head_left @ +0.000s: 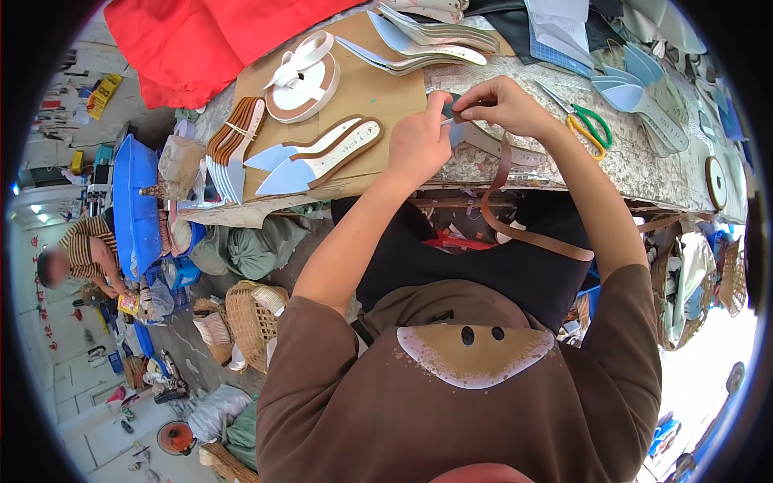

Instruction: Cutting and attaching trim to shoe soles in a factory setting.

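Observation:
My left hand (420,138) is closed, thumb and fingers pinching the pale blue end of a shoe insole (519,154) over the table's near edge. The insole's whitish part reaches out to the right under my right wrist. My right hand (503,106) is also closed, its fingertips pinched together close to the left ones. From beneath it a narrow brown edging strip (503,173) hangs in a curve down to my lap. My fingers hide where the strip meets the insole. To the left lie two insoles (342,153) with brown-edged whitish parts and pale blue ends.
Left on the table (241,211) are a banded insole bundle (233,149) and a roll of white tape (302,92). More insoles (423,40) lie at the back. Scissors (592,127) and fanned insoles (644,97) lie right. A person (88,249) works beyond a blue tub (135,205).

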Demonstrator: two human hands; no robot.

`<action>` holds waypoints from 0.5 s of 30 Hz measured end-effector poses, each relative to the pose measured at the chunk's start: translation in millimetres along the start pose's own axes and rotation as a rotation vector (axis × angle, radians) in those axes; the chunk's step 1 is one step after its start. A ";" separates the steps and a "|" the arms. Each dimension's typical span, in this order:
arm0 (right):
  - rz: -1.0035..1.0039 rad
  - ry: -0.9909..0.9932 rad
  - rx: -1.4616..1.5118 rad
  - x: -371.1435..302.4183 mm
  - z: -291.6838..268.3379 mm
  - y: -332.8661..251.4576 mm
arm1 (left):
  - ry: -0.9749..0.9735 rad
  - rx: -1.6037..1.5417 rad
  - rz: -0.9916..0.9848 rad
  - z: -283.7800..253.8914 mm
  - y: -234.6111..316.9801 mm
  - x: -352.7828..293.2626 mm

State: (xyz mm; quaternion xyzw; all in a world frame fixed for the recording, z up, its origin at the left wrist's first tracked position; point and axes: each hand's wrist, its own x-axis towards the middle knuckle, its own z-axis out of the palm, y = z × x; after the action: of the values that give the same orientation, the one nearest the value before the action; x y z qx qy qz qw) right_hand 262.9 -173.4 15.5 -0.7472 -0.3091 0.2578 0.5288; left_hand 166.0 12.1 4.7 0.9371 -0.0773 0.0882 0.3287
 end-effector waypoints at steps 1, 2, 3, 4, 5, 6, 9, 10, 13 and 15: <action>-0.025 -0.017 0.024 0.9 0.7 1.2 | -0.002 0.001 0.000 0.4 0.0 -0.8; -0.026 -0.017 0.026 2.6 1.8 4.4 | 0.011 0.029 0.029 0.5 -0.1 -1.1; -0.099 -0.012 -0.072 4.4 3.7 7.6 | 0.025 0.056 0.058 0.4 -0.1 -1.2; -0.172 -0.008 -0.170 5.3 4.2 10.6 | 0.025 0.056 0.059 0.4 0.1 -1.5; -0.175 -0.010 -0.169 5.7 6.1 8.5 | 0.026 0.053 0.102 -1.5 0.2 -2.5; -0.168 0.009 -0.229 4.6 8.8 6.9 | 0.027 0.050 0.145 -3.1 0.1 -3.8; -0.269 0.115 -0.347 -2.1 14.4 0.2 | 0.062 0.051 0.097 0.0 -0.4 -8.1; -0.375 0.204 -0.403 -3.3 14.5 -0.6 | 0.066 0.052 0.095 3.0 -4.1 -9.1; -0.083 0.055 -0.091 -3.6 -6.7 20.3 | 0.159 0.110 0.211 12.6 -8.8 -7.8; -0.163 0.049 -0.175 -4.1 -6.1 26.5 | 0.212 0.104 0.221 11.4 -7.8 -10.1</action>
State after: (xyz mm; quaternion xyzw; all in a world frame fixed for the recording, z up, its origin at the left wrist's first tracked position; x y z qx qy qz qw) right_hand 269.5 -186.8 -7.6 -0.7689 -0.3771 0.1680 0.4882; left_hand 159.0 11.9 -10.9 0.9240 -0.1401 0.2262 0.2746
